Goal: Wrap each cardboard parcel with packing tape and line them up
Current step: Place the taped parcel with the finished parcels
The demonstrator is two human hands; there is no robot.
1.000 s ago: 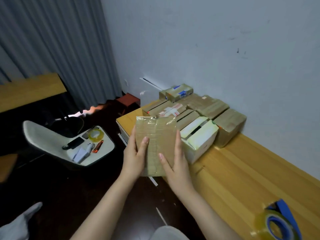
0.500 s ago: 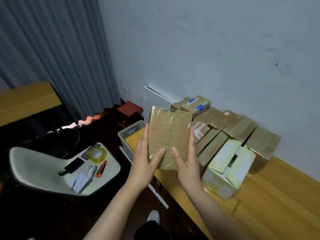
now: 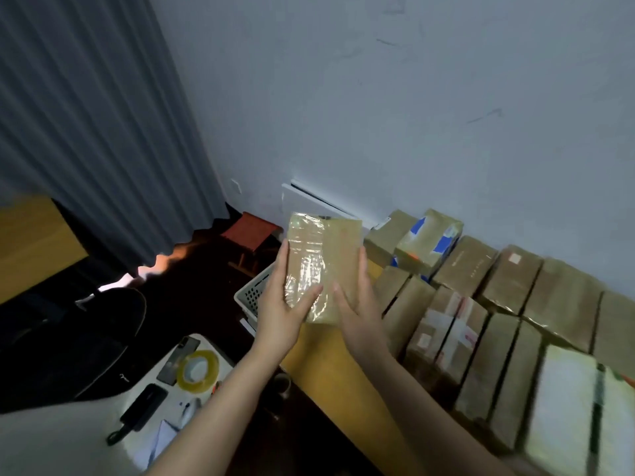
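Observation:
A flat brown cardboard parcel (image 3: 324,262), glossy with clear tape, is held upright in the air above the left end of the wooden table (image 3: 330,359). My left hand (image 3: 285,304) grips its left edge with the thumb across the front. My right hand (image 3: 359,304) grips its right edge, thumb also on the front. Several taped brown parcels (image 3: 494,280) stand in rows on the table to the right, against the wall, with a white-topped box (image 3: 563,407) nearest me.
A white slotted basket (image 3: 252,293) sits at the table's left end. Lower left, a white chair seat (image 3: 113,424) carries a yellow tape roll (image 3: 198,371), a phone (image 3: 178,359) and small tools. A red stool (image 3: 249,235) stands by the curtain (image 3: 96,132).
The view has swung left and closer; the parcel rows now lie at the right. Both hands still hold the parcel upright, now carried a little further toward the table's left end.

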